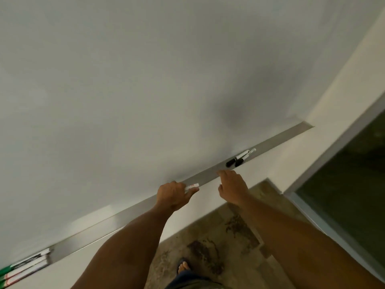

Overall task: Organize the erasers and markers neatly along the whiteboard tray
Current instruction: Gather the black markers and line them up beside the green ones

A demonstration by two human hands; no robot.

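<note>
A long metal tray (133,211) runs diagonally under the whiteboard (145,80). My left hand (174,195) is closed around a white marker (192,186) whose end sticks out to the right, right at the tray. My right hand (232,185) hovers with fingers apart just in front of the tray, holding nothing. Two black-capped markers (240,157) lie side by side in the tray just beyond my right hand. A bunch of green-capped markers (25,265) lies at the tray's far left end.
A cream wall (325,126) borders the whiteboard on the right. A dark glass panel (343,195) in a grey frame stands at the right. Below is a mottled brown floor (218,247) with my sandalled foot (183,265).
</note>
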